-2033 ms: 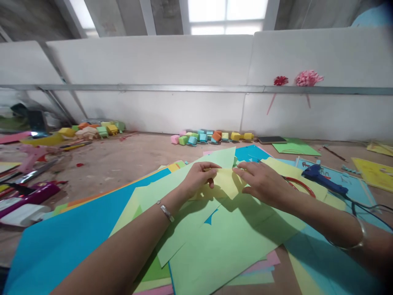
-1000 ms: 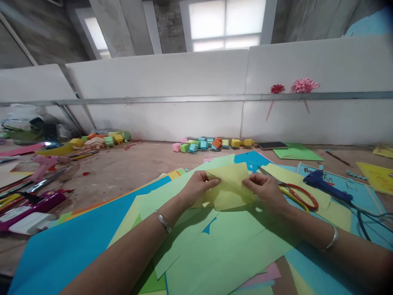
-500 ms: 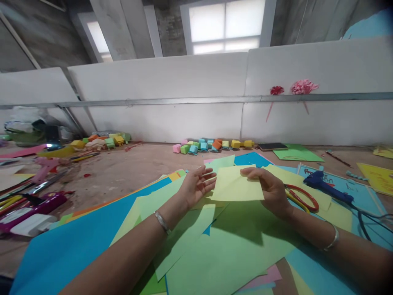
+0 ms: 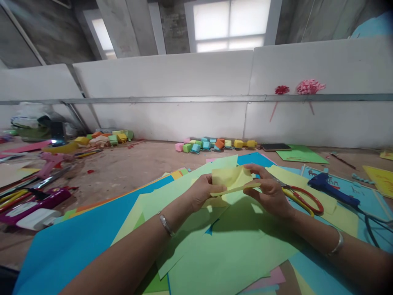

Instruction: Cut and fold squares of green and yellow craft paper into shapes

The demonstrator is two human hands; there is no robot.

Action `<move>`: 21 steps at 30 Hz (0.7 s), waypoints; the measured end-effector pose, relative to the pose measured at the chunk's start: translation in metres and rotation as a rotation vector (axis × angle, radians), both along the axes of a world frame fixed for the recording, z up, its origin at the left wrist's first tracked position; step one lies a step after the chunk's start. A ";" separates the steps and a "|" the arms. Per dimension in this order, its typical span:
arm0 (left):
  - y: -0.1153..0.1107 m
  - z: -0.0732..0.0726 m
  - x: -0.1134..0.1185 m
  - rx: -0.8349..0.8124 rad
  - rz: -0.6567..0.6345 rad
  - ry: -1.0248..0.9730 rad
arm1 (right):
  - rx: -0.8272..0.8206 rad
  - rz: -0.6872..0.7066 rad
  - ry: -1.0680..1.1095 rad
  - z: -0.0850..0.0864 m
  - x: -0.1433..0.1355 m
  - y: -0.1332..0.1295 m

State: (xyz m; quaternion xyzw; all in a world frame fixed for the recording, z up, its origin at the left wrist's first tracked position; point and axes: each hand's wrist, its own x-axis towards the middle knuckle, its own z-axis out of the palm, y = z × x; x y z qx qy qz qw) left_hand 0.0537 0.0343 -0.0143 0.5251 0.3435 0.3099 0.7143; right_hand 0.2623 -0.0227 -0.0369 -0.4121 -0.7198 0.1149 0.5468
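A pale yellow paper square (image 4: 231, 177) is held up between both hands, its near edge bent up into a narrow strip. My left hand (image 4: 201, 191) pinches its left side, thumb on the near edge. My right hand (image 4: 270, 189) grips the right side, with fingers at the back corner and thumb at the near edge. Beneath the hands lie overlapping light green sheets (image 4: 233, 246) on a large blue sheet (image 4: 76, 241). Red-and-yellow-handled scissors (image 4: 303, 198) rest just right of my right hand.
A blue glue gun (image 4: 333, 190) with a cable lies at the right. Small coloured paper cubes (image 4: 215, 144) line the wall. At the left are a pink glue gun (image 4: 50, 162), a purple device (image 4: 49, 205) and a white adapter (image 4: 38, 220). A dark phone (image 4: 276, 146) lies at the back.
My left hand has closed on the paper's left side. The paper, flat before, now has its near edge bent. My right hand has shifted its fingers along the right side.
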 end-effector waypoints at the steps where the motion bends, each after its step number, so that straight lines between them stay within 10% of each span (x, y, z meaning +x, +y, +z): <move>1: 0.000 -0.001 0.000 0.029 0.002 0.016 | -0.045 -0.019 0.064 0.000 -0.001 0.000; 8: 0.005 -0.008 0.000 0.180 -0.020 0.103 | -0.329 -0.184 0.242 -0.002 -0.003 0.000; 21: 0.004 -0.008 0.004 0.687 0.279 0.355 | -0.311 -0.314 0.092 -0.003 -0.006 -0.001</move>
